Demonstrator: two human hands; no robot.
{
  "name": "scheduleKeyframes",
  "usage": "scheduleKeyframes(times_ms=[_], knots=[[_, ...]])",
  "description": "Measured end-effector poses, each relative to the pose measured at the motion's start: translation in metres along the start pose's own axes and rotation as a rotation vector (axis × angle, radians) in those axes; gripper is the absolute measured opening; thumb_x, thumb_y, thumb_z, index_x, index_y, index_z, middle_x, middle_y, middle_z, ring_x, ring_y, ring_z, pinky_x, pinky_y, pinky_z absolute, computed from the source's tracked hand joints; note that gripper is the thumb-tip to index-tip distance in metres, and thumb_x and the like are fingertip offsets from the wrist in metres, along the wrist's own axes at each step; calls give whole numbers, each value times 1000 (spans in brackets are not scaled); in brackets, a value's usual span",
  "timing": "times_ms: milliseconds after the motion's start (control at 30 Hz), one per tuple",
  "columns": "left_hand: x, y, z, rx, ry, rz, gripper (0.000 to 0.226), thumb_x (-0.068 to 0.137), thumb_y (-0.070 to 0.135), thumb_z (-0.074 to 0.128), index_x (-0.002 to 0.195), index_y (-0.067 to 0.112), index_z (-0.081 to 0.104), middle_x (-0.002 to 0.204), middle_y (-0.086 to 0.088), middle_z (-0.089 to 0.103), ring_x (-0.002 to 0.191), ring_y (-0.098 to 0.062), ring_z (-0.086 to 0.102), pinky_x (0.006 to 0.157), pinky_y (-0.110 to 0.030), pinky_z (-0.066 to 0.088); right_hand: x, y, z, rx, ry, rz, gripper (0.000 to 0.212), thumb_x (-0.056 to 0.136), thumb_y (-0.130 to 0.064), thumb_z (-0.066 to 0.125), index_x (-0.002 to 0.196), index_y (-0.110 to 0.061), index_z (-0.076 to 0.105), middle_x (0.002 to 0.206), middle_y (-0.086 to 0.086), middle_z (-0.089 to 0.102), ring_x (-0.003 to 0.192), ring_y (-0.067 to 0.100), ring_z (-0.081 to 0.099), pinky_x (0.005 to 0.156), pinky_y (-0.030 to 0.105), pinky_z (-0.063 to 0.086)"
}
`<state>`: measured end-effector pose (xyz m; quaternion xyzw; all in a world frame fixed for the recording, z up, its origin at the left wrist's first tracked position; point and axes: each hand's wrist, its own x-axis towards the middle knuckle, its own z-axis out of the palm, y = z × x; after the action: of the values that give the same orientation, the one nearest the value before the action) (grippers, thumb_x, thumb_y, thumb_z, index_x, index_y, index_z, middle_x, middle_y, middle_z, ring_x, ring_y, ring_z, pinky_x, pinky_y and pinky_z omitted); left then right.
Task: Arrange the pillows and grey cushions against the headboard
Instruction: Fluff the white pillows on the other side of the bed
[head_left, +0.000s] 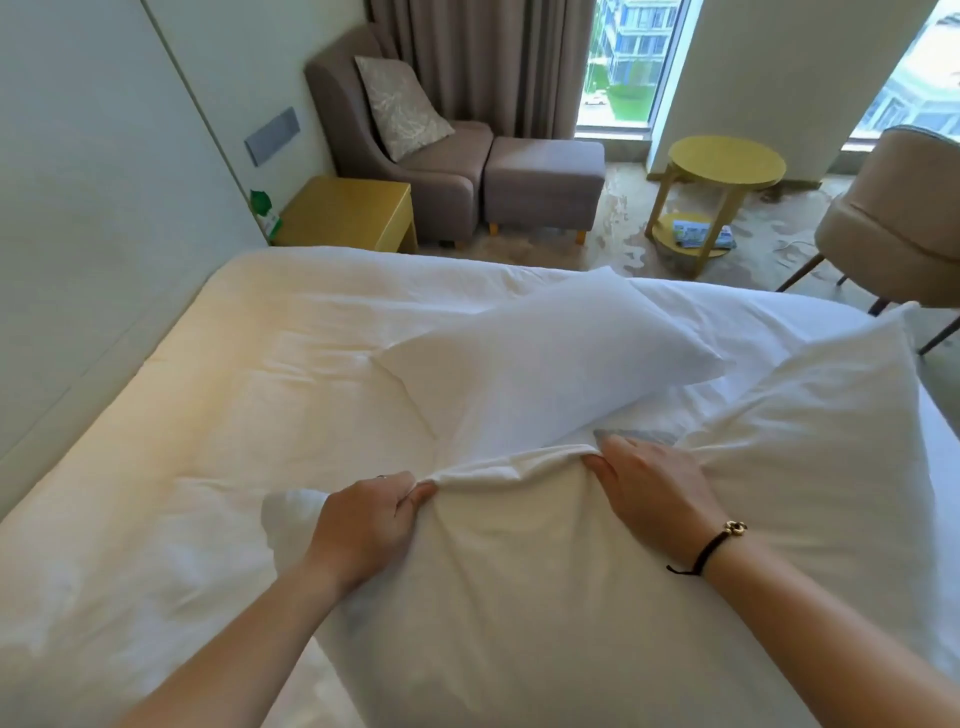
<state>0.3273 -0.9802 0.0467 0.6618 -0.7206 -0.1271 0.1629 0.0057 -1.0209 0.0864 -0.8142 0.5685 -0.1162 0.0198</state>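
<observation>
A white pillow (519, 582) lies nearest me on the bed (234, 374). My left hand (369, 525) pinches a fold of its case at the top edge. My right hand (649, 493) grips the same edge further right. Beyond them a second white pillow (545, 358) lies slanted across the bed. A third white pillow (821, 441) leans at the right. A small patch of grey fabric (639, 435) shows between the pillows, just above my right hand. The pale headboard panel (104, 208) runs along the left.
A yellow bedside table (348, 213) stands at the bed's far corner. Behind it are a grey armchair (447, 176) with a patterned cushion (400, 104), and a footstool (543, 187). A round yellow side table (724, 166) and a beige chair (893, 218) stand at the right.
</observation>
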Motion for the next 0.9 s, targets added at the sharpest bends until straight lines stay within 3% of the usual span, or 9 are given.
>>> scheduleKeyframes(times_ms=[100, 233, 400, 500, 700, 767, 833, 900], knots=[[-4, -14, -44, 32, 136, 15, 52, 94, 64, 27, 60, 24, 32, 53, 4, 48, 56, -18, 51, 53, -35, 43, 18, -36, -27, 78, 103, -47, 37, 97, -38, 48, 67, -19, 39, 59, 2, 56, 57, 35, 56, 50, 35, 26], [-7, -52, -117, 29, 326, 36, 49, 96, 59, 34, 57, 31, 29, 47, 7, 41, 49, -13, 46, 48, -34, 41, 51, -97, -55, 222, 230, -176, 43, 96, -34, 55, 63, -20, 32, 50, -2, 44, 47, 33, 48, 46, 32, 28], [-35, -115, -198, 186, 471, -61, 55, 95, 63, 34, 57, 24, 35, 47, 6, 45, 51, -8, 49, 48, -30, 37, 91, -176, -58, 396, 256, -357, 47, 93, -39, 60, 59, -18, 35, 47, 3, 46, 45, 34, 47, 43, 36, 34], [-57, -148, -233, 320, 489, -125, 58, 95, 64, 31, 57, 21, 42, 51, 7, 50, 54, -14, 52, 49, -32, 40, 117, -225, -45, 455, 218, -417, 50, 94, -46, 54, 58, -15, 37, 48, 2, 44, 47, 32, 46, 44, 37, 35], [-100, -230, -259, 409, 461, -188, 62, 93, 65, 31, 61, 18, 55, 56, 5, 57, 58, -24, 56, 55, -32, 34, 149, -327, 8, 465, 89, -460, 54, 95, -54, 44, 62, -12, 41, 51, 0, 46, 51, 29, 48, 48, 39, 37], [-107, -260, -246, 400, 424, -157, 66, 93, 68, 29, 68, 17, 63, 63, 1, 62, 62, -27, 58, 57, -35, 41, 152, -356, 39, 393, -2, -488, 51, 96, -55, 40, 62, -17, 35, 52, -4, 41, 52, 27, 46, 49, 37, 32], [-108, -288, -222, 340, 322, -150, 63, 91, 71, 32, 94, 21, 71, 87, 1, 70, 79, -25, 63, 71, -37, 49, 154, -379, 75, 256, -122, -484, 49, 97, -57, 35, 66, -20, 33, 58, -4, 47, 57, 26, 49, 52, 37, 31], [-107, -314, -193, 278, 100, -197, 68, 85, 78, 34, 128, 31, 58, 124, 5, 64, 110, -19, 59, 94, -38, 45, 161, -389, 106, 169, -177, -391, 48, 97, -59, 34, 69, -20, 36, 65, -2, 55, 66, 26, 57, 54, 36, 30]])
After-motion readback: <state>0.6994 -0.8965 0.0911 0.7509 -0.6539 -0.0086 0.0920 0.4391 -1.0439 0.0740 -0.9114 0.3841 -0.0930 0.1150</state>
